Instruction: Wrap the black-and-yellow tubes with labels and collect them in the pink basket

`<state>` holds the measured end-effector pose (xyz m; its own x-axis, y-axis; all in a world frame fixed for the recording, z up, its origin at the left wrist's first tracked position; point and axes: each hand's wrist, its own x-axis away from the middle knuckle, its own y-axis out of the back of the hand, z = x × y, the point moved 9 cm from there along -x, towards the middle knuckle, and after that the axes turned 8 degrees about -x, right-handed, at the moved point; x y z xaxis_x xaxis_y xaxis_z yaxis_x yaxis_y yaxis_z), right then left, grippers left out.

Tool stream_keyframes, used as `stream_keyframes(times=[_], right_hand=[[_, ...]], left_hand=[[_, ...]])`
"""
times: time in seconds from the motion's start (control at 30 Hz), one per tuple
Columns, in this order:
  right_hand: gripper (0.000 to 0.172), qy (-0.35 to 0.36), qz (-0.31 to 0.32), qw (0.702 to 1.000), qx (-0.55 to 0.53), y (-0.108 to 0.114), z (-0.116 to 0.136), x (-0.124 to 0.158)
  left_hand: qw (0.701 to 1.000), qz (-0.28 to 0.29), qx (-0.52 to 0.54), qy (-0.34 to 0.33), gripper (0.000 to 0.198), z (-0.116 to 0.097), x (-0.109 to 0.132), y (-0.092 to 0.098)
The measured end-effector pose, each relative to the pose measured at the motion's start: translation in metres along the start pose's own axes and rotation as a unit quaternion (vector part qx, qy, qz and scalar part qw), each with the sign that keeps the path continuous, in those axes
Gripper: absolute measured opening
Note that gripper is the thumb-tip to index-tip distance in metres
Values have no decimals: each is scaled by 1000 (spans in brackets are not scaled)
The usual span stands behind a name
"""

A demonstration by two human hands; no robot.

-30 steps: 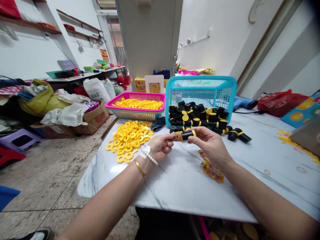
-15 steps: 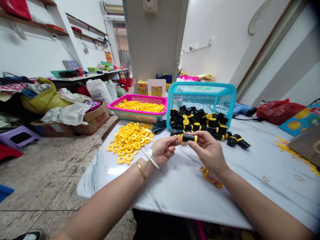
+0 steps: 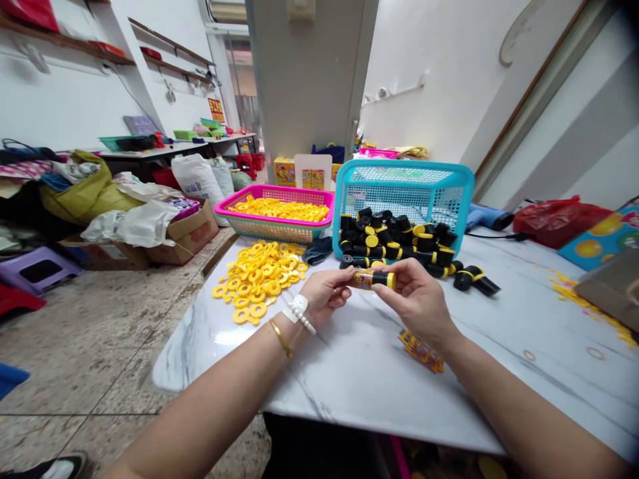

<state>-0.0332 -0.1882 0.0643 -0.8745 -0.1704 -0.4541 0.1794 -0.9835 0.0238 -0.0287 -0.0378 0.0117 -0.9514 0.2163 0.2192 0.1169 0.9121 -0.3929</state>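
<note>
Over one marbled surface (image 3: 344, 379), left hand (image 3: 325, 297) and right hand (image 3: 422, 303) share one tube (image 3: 372, 278), fingers pinching either end. Beyond: rings (image 3: 262, 273), too many to count; one blue basket (image 3: 404, 163); farther, white walls (image 3: 434, 40).

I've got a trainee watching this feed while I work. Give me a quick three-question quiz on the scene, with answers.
1. What do the left hand and right hand hold between them?
2. True or false: the white bead bracelet is worn on the right wrist.
3. Where do the loose yellow rings on the table lie?
A) under the right hand
B) to the left of the blue basket
C) on the floor

Key
1. A tube, printed toward the left hand, black in the middle and yellow at the right end.
2. False: the white bead bracelet is on the left wrist.
3. B
</note>
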Motion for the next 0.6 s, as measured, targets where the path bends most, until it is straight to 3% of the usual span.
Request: stream_keyframes(times=[0.13,0.2,0.3,0.43,0.6], right_hand=[[34,28,-41,999,-9,9,6,-1],[37,31,-38,999,-4,8,7,-1],[37,38,22,999,32,-5,8,0],[33,58,89,991,83,-15,10,0],[32,118,89,980,133,-16,18,1]], left_hand=[[993,-73,-62,-69,41,-16,4,15],[993,-34,-95,-60,49,-17,5,9],[990,51,-127,-31,49,-11,7,-6],[990,65,-118,-32,48,-5,2,-10],[990,102,-98,-17,51,-1,2,-12]])
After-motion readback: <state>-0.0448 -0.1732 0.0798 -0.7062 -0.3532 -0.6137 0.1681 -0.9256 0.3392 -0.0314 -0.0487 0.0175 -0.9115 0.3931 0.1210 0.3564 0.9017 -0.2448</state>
